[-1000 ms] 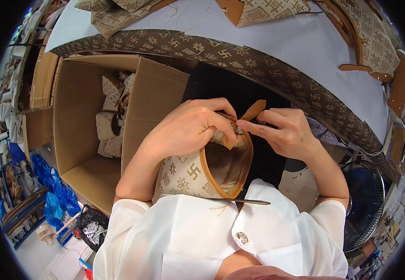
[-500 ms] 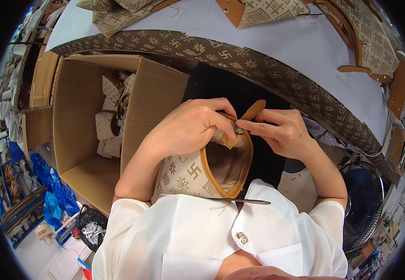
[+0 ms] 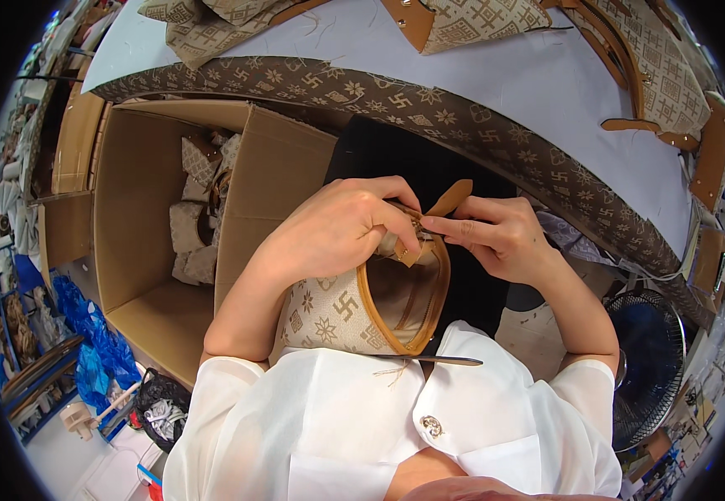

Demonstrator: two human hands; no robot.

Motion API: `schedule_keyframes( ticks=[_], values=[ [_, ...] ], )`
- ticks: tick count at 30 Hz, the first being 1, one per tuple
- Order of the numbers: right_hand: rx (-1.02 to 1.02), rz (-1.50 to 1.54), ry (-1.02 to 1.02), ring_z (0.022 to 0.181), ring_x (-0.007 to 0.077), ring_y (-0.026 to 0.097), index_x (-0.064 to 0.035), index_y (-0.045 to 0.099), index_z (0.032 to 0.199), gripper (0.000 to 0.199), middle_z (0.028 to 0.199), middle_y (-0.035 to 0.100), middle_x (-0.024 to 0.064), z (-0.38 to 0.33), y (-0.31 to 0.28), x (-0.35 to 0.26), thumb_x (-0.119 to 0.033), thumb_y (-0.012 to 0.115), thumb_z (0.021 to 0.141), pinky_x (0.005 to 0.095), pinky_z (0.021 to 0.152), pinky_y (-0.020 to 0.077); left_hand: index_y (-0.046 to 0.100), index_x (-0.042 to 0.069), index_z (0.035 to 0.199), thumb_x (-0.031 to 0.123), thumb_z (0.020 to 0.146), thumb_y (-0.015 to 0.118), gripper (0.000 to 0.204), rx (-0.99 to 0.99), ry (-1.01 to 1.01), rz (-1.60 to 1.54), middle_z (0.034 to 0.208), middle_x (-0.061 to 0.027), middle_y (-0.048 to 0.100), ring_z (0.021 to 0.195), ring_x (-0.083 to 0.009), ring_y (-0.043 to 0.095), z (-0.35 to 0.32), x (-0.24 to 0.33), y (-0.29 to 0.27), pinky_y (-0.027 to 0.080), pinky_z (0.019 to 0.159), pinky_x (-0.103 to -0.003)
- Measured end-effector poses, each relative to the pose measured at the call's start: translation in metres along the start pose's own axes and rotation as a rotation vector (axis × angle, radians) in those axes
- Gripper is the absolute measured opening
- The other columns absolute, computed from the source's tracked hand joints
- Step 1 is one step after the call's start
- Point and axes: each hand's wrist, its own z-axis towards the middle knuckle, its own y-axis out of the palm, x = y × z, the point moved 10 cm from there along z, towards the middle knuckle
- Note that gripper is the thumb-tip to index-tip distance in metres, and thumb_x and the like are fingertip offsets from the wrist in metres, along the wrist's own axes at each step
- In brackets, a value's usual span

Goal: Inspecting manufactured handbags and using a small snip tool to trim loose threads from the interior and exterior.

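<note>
Beige bag [image 3: 336, 302] with brown motifs [image 3: 326, 329], edge [image 3: 368, 302] in pinch of left hand [image 3: 339, 225], right hand [image 3: 500, 240] half-curled, perhaps on tan tab [image 3: 450, 199]

The person wears a white blouse [image 3: 337, 401] of light, smooth cloth that falls in soft folds. Its loose left sleeve [image 3: 216, 409], at 7 o'clock, looks partly sheer; the right sleeve [image 3: 584, 409], at 4 o'clock, is wide too. Both end around the elbows, leaving the forearms [image 3: 245, 309] bare, as are the left hand [image 3: 329, 227] and right hand [image 3: 503, 238]. At 5 o'clock a round, ornate metallic button [image 3: 432, 427] sits on the blouse front. Flat, straight-edged white panels [image 3: 337, 478] flank the open neckline toward 6 o'clock. Black cloth [image 3: 379, 154] covers the lap at 12 o'clock.
</note>
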Motion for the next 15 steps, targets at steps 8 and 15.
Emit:
schedule_keyframes(
  ticks=[8, 15],
  values=[
    [0.106, 0.046, -0.017, 0.057, 0.0151, 0.055, -0.0203, 0.073, 0.122, 0.052, 0.071, 0.055, 0.0006, -0.002, -0.004, -0.002, -0.001, 0.075, 0.073, 0.0284, 0.047, 0.0443, 0.077, 0.007, 0.088, -0.009, 0.069, 0.047, 0.039, 0.004, -0.008, -0.016, 0.108, -0.0137, 0.067, 0.095, -0.0316, 0.067, -0.001, -0.002, 0.001, 0.055, 0.084, -0.037],
    [0.079, -0.009, 0.022, 0.059, 0.0170, 0.059, -0.0154, 0.074, 0.120, 0.053, 0.076, 0.058, 0.0046, -0.011, -0.018, -0.008, 0.004, 0.071, 0.071, 0.0294, 0.049, 0.0468, 0.077, 0.007, 0.086, -0.009, 0.070, 0.047, 0.038, 0.031, -0.014, -0.065, 0.108, -0.0139, 0.067, 0.095, -0.0299, 0.068, -0.003, -0.007, -0.003, 0.055, 0.083, -0.036]
  ],
)
